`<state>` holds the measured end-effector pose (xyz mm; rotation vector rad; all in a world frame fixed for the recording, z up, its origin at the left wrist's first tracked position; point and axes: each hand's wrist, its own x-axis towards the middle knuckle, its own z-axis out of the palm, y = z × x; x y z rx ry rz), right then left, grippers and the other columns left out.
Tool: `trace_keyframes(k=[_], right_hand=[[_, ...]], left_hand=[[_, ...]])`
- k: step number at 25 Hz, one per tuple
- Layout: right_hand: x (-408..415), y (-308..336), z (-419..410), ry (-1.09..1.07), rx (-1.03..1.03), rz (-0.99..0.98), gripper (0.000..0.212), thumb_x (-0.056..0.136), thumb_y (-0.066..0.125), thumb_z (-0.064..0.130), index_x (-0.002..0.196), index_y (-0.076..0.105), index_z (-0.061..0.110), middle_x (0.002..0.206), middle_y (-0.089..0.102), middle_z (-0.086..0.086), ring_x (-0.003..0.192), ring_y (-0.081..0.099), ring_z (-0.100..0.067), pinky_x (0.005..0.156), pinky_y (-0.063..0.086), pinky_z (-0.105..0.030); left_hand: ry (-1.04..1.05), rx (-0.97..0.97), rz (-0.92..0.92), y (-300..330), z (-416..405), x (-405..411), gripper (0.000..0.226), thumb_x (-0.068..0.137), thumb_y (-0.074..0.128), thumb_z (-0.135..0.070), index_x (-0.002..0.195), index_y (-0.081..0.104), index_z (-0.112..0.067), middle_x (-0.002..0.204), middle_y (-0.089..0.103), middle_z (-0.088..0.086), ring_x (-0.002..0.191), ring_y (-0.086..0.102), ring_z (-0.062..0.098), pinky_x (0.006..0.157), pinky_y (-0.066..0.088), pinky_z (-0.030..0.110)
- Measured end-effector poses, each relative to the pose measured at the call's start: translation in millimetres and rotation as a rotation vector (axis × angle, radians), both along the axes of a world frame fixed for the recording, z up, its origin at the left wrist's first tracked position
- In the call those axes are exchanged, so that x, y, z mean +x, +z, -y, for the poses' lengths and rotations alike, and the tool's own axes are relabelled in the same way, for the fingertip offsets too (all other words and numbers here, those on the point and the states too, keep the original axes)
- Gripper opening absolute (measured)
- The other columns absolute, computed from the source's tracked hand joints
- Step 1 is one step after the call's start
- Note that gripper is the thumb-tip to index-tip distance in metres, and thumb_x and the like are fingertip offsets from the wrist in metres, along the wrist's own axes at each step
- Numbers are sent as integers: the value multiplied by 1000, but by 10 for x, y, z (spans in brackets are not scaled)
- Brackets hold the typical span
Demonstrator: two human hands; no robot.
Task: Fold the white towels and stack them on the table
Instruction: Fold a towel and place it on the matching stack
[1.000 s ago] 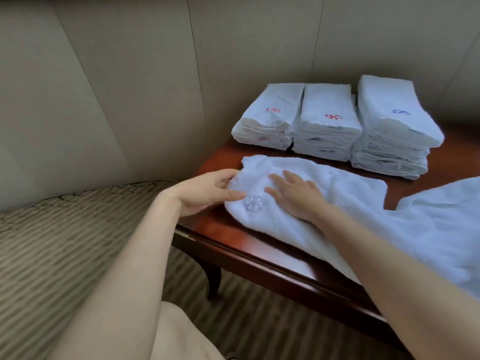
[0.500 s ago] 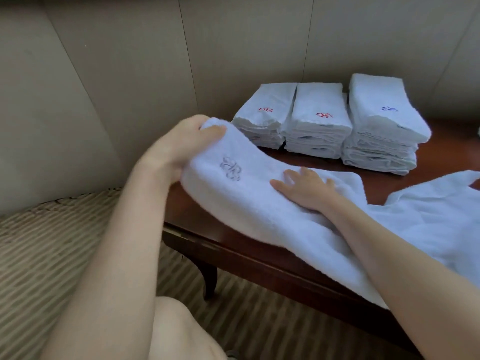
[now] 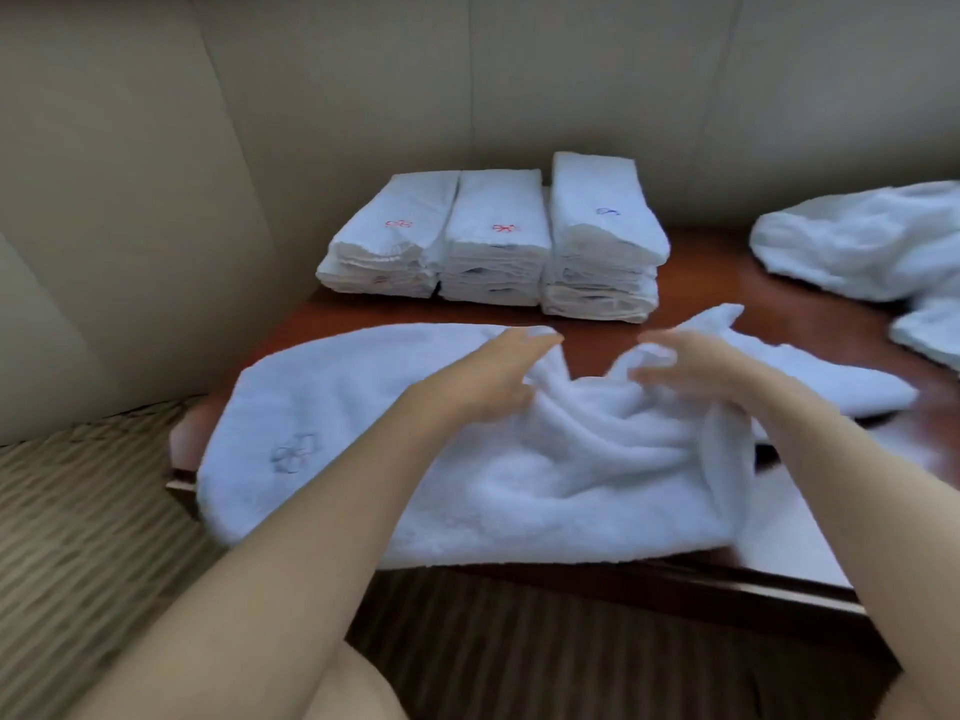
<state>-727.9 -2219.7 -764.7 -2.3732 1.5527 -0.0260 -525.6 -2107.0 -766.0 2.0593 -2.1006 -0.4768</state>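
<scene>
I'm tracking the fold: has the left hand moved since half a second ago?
Yes. The left hand has come down and moved right, from the table's left edge toward the middle of the towel, below the folded stacks.
</scene>
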Motion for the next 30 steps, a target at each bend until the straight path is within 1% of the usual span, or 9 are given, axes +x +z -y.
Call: trace_keyframes(k=[3, 6, 10, 13, 16, 19, 22, 27, 30], right_hand=[[-457, 67, -55, -56, 81, -260, 73, 86, 56, 57, 144, 36, 18, 136, 51, -11, 124, 47, -29, 101, 34, -34], [-757, 214, -160, -113, 249, -414, 68, 79, 66, 57, 128, 44, 16, 102, 59, -10, 88, 57, -25, 70, 44, -28], [-872, 286, -251, -132, 338, -372, 43, 81, 69, 47, 92, 62, 6, 57, 61, -3, 50, 51, -19, 48, 39, -20], [-968, 356, -73, -315, 163, -24, 38, 84, 65, 42, 76, 60, 5, 77, 68, -8, 67, 57, -26, 55, 39, -25], [-1071, 273, 166, -487, -372, 321, 21, 89, 51, 21, 92, 62, 3, 106, 64, -18, 91, 56, -34, 70, 42, -33], [-996, 114, 182, -332, -249, 181, 49, 92, 56, 24, 134, 41, 4, 135, 48, -19, 123, 45, -36, 99, 38, -39], [-893, -23, 42, -144, 88, -240, 59, 90, 58, 39, 139, 39, 12, 133, 52, -12, 117, 53, -30, 94, 44, -34], [-809, -26, 30, -96, -66, -131, 29, 91, 58, 33, 109, 64, 12, 111, 64, -8, 100, 60, -28, 81, 51, -35], [-786, -113, 14, -99, -31, -89, 25, 85, 63, 31, 105, 66, 17, 104, 67, -6, 94, 63, -26, 84, 54, -37]], left_hand=[[-41, 31, 117, -169, 253, -84, 40, 94, 49, -16, 133, 47, -22, 134, 49, 12, 122, 49, 29, 98, 40, 33], [-130, 171, 249, 29, 295, -83, 23, 82, 57, -8, 97, 59, -26, 102, 61, 3, 86, 58, 21, 73, 47, 28], [-72, 203, 64, 101, 172, -98, 27, 78, 61, -5, 98, 64, -23, 97, 60, -1, 77, 55, 13, 66, 42, 19], [106, -150, 47, -63, 292, -123, 33, 87, 49, -4, 115, 55, -20, 106, 46, 2, 101, 52, 24, 77, 39, 27], [217, -80, 46, -266, 427, 20, 60, 95, 48, -36, 149, 22, -25, 148, 30, 10, 132, 37, 31, 105, 36, 43], [194, 152, 189, -514, 397, 113, 81, 88, 28, -71, 152, 7, -28, 160, 3, 1, 147, 7, 19, 118, 13, 44], [216, 100, 246, -593, 376, 280, 72, 91, 18, -68, 152, 6, -31, 160, -3, -2, 147, 0, 16, 118, 9, 43], [266, -187, 366, -347, 343, -3, 47, 97, 37, -39, 137, 46, -17, 143, 40, 14, 133, 36, 28, 107, 27, 37], [-165, -432, -113, -129, 146, -992, 33, 88, 51, -32, 95, 68, -4, 96, 64, 14, 92, 58, 29, 82, 41, 34]])
